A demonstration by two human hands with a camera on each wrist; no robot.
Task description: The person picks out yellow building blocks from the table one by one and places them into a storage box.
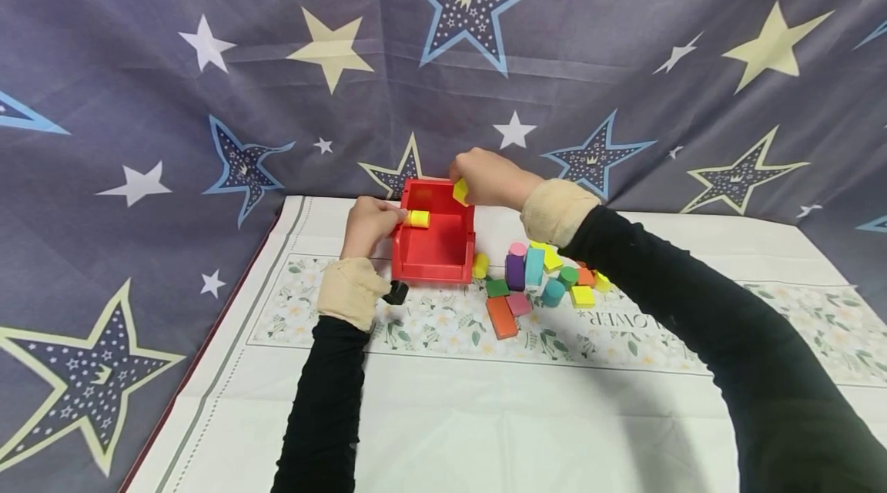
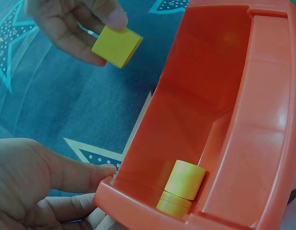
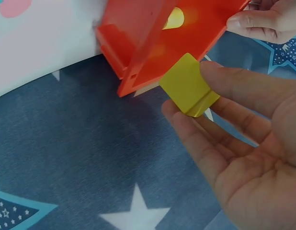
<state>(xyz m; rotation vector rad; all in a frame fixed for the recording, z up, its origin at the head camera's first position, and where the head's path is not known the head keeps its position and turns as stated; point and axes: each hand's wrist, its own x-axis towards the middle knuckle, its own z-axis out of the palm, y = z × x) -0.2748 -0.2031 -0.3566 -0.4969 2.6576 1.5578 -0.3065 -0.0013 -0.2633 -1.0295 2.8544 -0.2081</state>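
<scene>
A red open-topped toy box (image 1: 435,271) stands on the table against the starry cloth. My left hand (image 1: 370,225) holds the box at its left edge, thumb and fingers at a corner in the left wrist view. Inside, a yellow cylinder (image 2: 185,179) lies against that end wall. Between thumb and fingertips my right hand (image 1: 493,177) pinches a yellow square block (image 3: 187,86), near the box's far right corner and apart from its wall in the right wrist view.
Right of the box lies a loose group of coloured blocks, including a purple block (image 1: 515,273), a blue one (image 1: 534,266) and an orange one (image 1: 502,317). A yellow cylinder (image 1: 481,265) sits beside the box wall. The starry cloth (image 1: 298,131) hangs directly behind.
</scene>
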